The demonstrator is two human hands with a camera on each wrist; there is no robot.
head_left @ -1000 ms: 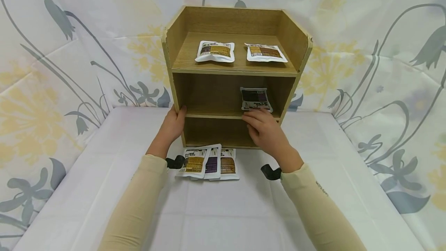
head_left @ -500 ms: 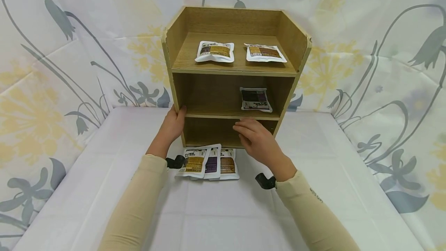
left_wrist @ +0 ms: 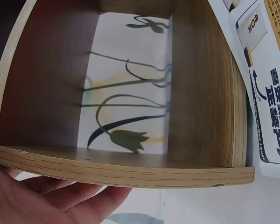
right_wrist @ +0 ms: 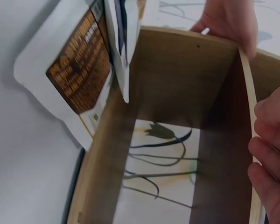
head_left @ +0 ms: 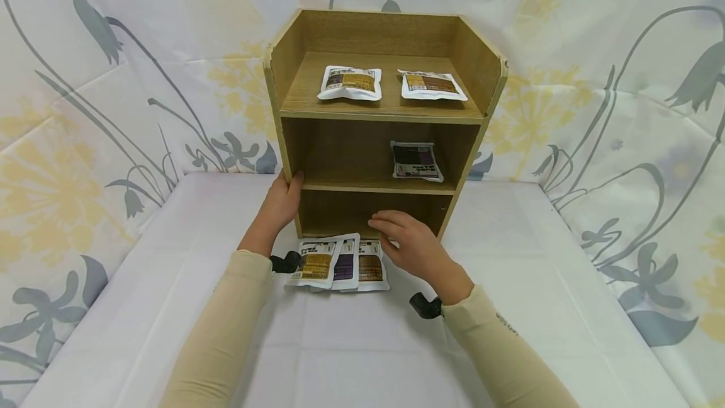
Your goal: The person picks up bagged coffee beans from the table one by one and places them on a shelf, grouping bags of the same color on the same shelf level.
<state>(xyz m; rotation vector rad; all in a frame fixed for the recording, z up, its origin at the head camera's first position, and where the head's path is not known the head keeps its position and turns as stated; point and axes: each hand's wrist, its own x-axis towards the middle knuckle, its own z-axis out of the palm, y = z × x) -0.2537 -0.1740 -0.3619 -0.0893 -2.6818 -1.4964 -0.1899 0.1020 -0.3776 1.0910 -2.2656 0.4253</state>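
Observation:
My left hand (head_left: pixel 279 205) grips the left side panel of a small wooden shelf unit (head_left: pixel 379 118), with its thumb at the front edge by the middle board. In the left wrist view, fingers (left_wrist: pixel 91 205) lie along the panel's outer face. My right hand (head_left: pixel 416 250) is in front of the bottom compartment, fingers loosely bent and holding nothing. Just left of it, three white pouches overlap on the table against the unit's base: one with a yellow label (head_left: pixel 313 267), one purple (head_left: pixel 344 269), one brown (head_left: pixel 370 269).
Two white pouches lie on the top board, a left pouch (head_left: pixel 350 83) and a right pouch (head_left: pixel 433 85). A dark-labelled pouch (head_left: pixel 416 161) lies at the right of the middle compartment. Behind the unit hangs a flower-patterned cloth (head_left: pixel 572 143); a white cloth (head_left: pixel 362 351) covers the table.
My right hand has come down and left from the dark-labelled pouch on the middle board to the bottom compartment's front. The left hand and all the pouches have stayed put.

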